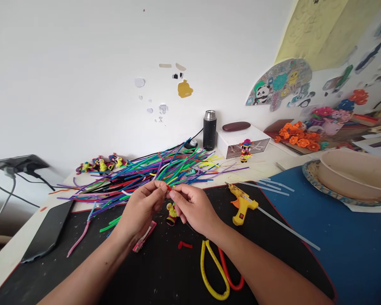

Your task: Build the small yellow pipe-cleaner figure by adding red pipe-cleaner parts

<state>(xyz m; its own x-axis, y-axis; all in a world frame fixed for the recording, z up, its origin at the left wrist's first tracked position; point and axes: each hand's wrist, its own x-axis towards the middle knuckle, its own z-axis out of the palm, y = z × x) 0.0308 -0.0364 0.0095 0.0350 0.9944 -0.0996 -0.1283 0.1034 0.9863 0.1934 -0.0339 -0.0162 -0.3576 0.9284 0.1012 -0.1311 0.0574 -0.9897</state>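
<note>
My left hand (147,203) and my right hand (193,207) meet above the black mat, fingertips pinched together. Between them is a small red piece (168,187), apparently pipe cleaner, mostly covered by my fingers. Just below, a small yellow, red and black pipe-cleaner figure (171,214) is partly hidden by my right hand. A short bent red pipe-cleaner piece (185,245) lies on the mat. Scissors with yellow and red handles (216,292) rest near my right forearm, which covers part of them. Beside my left wrist lies a pink-and-silver tool (145,237).
A big heap of coloured pipe cleaners (165,167) spreads behind my hands. To the right lies a yellow glue gun (242,204) with a glue stick in it. A black flask (210,131), white box (257,137) and finished figure (246,150) stand behind. A phone (47,231) lies left.
</note>
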